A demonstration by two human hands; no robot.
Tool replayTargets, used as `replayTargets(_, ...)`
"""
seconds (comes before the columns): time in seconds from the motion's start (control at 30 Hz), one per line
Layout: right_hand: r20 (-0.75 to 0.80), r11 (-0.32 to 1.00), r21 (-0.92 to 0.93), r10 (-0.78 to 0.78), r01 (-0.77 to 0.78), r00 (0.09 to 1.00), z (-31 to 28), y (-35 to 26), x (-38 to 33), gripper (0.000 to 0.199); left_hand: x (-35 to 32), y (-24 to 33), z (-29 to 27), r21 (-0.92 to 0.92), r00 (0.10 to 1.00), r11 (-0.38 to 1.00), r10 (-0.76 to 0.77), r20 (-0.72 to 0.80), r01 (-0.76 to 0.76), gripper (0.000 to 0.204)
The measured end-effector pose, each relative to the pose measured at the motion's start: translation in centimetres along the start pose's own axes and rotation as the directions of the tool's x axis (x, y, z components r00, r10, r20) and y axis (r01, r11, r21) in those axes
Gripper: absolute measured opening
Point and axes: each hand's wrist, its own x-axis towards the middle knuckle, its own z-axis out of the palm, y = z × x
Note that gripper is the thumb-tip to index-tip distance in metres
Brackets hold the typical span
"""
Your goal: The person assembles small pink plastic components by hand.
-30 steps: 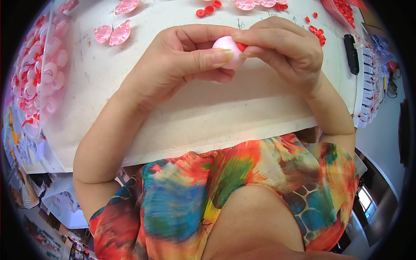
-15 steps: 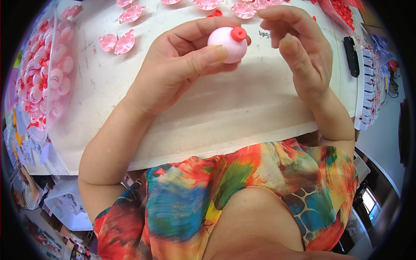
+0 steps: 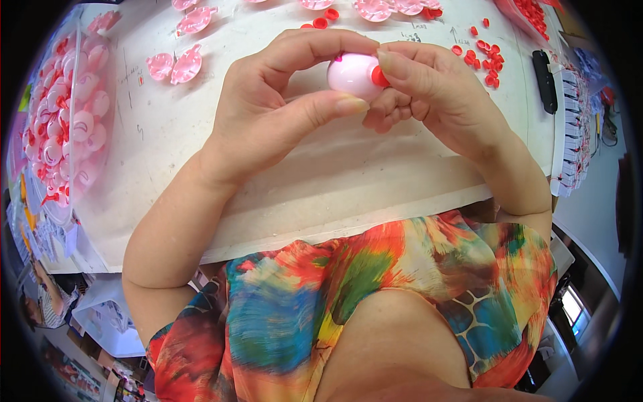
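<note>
A glossy pale pink ball (image 3: 351, 78) is held above the table between the thumb and fingers of my left hand (image 3: 258, 100). A red cap (image 3: 380, 76) sits on the ball's right side. My right hand (image 3: 445, 90) is closed on that cap, its thumb and forefinger at the cap's edge and the other fingers curled below. A small bright pink mark shows on the ball's upper left. The fingers hide part of the ball's far side.
Pink half shells (image 3: 186, 64) lie at the far left and along the far edge. At left stands a clear tub (image 3: 75, 144) of pink balls with red parts. Loose red caps (image 3: 493, 64), a red-filled tray (image 3: 529, 17), a black tool (image 3: 544, 80) and white strips (image 3: 573, 137) are at right.
My right hand has come left and taken hold of the red cap. The ball has turned, so its cap now points right instead of up. More loose red caps are visible.
</note>
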Motion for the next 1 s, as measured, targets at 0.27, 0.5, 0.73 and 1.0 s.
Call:
replayTargets(0.27,-0.071,0.991,0.125,-0.040,0.049,0.997,0.5,1.2,0.5,0.037,0.3,0.5,-0.8,0.368,0.971,0.899,0.203,0.126,-0.236,0.041)
replayTargets(0.5,0.111,0.951,0.276,0.112,-0.139,0.987,-0.7,0.4,0.8,0.044,0.4,1.2,0.1,-0.273,0.974,0.940,-0.224,-0.045,0.204,0.049)
replayTargets(0.73,-0.071,0.763,-0.404,-0.576,0.505,0.814,-1.2,0.9,0.4,0.017,0.5,1.3,-0.2,-0.544,0.948,0.792,-0.318,0.022,0.278,0.059)
replayTargets(1.0,0.157,0.175,-0.772,-0.879,0.611,0.451,-0.7,2.2,1.2,0.021,0.5,1.0,0.1,-0.523,0.948,0.812,-0.318,-0.026,0.258,0.045)
